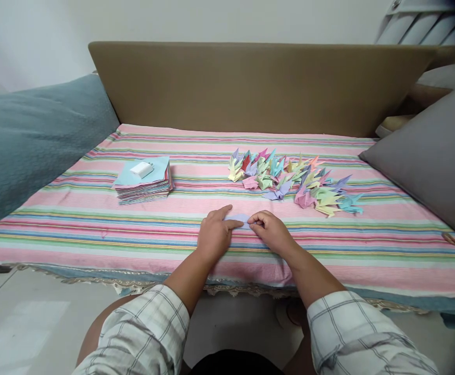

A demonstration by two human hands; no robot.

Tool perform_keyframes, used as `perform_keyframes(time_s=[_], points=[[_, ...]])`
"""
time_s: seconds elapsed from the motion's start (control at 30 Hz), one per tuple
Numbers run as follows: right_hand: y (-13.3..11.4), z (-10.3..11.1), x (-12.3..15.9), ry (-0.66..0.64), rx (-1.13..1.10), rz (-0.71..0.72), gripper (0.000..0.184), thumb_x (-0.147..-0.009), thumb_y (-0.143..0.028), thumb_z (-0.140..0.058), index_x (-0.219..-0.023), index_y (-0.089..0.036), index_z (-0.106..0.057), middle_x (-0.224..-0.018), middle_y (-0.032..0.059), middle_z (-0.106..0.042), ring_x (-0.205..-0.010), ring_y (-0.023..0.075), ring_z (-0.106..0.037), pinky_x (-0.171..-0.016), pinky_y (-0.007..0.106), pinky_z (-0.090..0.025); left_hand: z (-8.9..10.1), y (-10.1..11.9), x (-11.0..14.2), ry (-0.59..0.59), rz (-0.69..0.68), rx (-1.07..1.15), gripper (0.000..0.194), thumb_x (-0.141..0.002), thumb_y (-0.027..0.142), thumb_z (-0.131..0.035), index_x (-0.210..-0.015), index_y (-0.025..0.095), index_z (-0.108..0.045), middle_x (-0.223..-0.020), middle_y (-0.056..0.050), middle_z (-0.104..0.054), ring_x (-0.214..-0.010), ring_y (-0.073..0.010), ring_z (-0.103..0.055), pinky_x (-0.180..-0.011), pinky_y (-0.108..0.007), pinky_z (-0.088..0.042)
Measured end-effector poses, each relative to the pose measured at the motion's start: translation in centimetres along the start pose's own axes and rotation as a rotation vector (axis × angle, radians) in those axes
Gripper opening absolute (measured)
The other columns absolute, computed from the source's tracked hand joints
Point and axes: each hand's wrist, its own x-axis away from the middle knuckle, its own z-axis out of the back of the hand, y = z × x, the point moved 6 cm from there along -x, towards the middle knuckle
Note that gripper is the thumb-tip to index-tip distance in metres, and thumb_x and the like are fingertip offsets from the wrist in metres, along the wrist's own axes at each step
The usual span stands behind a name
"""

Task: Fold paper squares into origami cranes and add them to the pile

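Observation:
A small lavender piece of folded origami paper [238, 217] lies on the striped cloth in front of me, partly covered by my fingers. My left hand [215, 229] rests on its left part, thumb and forefinger stretched out and pressing it down. At the paper's right tip, my right hand [269, 229] has its thumb and fingers pinched together on the edge. Behind my right hand sits a loose group of folded paper cranes [278, 167] in many colours. A stack of square origami paper [143, 190] stands to the left, with a small white block-like object [141, 169] on top.
The pink striped cloth [75, 221] covers the seat, its lace-trimmed edge close to me. A brown backrest [243, 88] rises behind. A teal cushion [36, 140] leans at the left, a grey cushion [434, 156] at the right. A small brown object [450, 238] lies near the right cushion.

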Motion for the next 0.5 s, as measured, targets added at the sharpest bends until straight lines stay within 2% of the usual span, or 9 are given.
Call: perform_keyframes(time_s=[0.13, 0.23, 0.5], points=[[0.05, 0.06, 0.03, 0.002, 0.002, -0.007, 0.011, -0.075, -0.015, -0.056, -0.080, -0.019, -0.064, -0.082, 0.0023, -0.059, -0.072, 0.0141, -0.056, -0.068, 0.028, -0.045, -0.49, 0.39, 0.12, -0.050, -0.023, -0.108, 0.032, -0.083, 0.019, -0.053, -0.104, 0.038, -0.068, -0.140, -0.002, -0.043, -0.117, -0.0299, -0.045, -0.089, -0.048, -0.042], [0.10, 0.10, 0.05, -0.003, 0.004, -0.022, 0.010, -0.075, -0.016, -0.056, -0.081, -0.019, -0.064, -0.083, 0.0024, -0.059, -0.073, 0.0140, -0.056, -0.069, 0.027, -0.045, -0.69, 0.43, 0.11, -0.076, -0.004, -0.140, 0.036, -0.083, 0.017, -0.052, -0.107, 0.041, -0.066, -0.141, -0.002, -0.042, -0.119, -0.0301, -0.043, -0.088, -0.048, -0.042], [0.08, 0.07, 0.04, -0.014, -0.013, -0.054, 0.010, -0.075, -0.017, -0.056, -0.081, -0.019, -0.064, -0.084, 0.0023, -0.059, -0.074, 0.0140, -0.056, -0.068, 0.027, -0.045, -0.47, -0.03, 0.02, -0.068, 0.020, -0.076, 0.030, -0.086, 0.020, -0.049, -0.101, 0.035, -0.070, -0.138, -0.002, -0.046, -0.117, -0.0271, -0.046, -0.094, -0.045, -0.041]])
